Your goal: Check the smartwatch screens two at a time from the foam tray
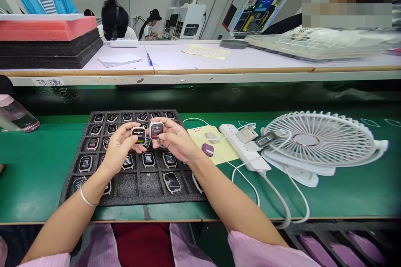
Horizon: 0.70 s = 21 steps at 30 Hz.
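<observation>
My left hand (120, 146) pinches a small smartwatch body (138, 134) with a lit screen showing red and green marks. Right beside it, my right hand (175, 137) grips a second smartwatch body (156, 129), its screen also lit. Both hands hover over a black foam tray (138, 187) whose pockets hold several more watch bodies, most with dark or text-lit screens. A silver bangle sits on my left wrist.
A white desk fan (316, 139) lies tilted at the right. A white power strip (244, 148) with plugged chargers and white cables sits beside a yellow paper (219, 150) carrying small charging pucks. A pink bottle (19, 117) lies at the left. Other people work behind the raised shelf.
</observation>
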Motion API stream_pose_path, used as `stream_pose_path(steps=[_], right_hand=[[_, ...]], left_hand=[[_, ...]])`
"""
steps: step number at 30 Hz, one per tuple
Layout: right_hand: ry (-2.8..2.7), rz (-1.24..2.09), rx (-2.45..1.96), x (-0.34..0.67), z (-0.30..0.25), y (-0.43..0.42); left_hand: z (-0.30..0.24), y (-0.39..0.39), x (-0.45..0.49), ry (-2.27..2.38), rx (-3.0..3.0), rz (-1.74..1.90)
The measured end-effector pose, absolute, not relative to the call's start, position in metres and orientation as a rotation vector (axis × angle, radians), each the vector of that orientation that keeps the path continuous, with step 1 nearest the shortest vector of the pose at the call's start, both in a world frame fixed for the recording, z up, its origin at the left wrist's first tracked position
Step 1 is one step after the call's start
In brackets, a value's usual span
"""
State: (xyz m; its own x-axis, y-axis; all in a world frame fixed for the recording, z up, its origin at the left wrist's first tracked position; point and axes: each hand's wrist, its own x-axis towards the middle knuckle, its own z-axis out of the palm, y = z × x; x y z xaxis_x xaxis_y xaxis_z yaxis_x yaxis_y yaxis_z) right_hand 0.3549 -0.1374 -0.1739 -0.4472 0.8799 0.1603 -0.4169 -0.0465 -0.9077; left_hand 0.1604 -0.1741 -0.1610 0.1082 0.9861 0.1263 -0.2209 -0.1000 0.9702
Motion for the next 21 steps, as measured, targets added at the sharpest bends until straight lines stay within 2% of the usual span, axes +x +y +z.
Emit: stream_pose_path(steps=[21], right_hand=[[-1.158, 1.754, -0.563, 0.3465, -0.1834, -0.1354]], left_hand=[[-0.1624, -0.1663, 0.1563, 0.902, 1.103, 1.334]])
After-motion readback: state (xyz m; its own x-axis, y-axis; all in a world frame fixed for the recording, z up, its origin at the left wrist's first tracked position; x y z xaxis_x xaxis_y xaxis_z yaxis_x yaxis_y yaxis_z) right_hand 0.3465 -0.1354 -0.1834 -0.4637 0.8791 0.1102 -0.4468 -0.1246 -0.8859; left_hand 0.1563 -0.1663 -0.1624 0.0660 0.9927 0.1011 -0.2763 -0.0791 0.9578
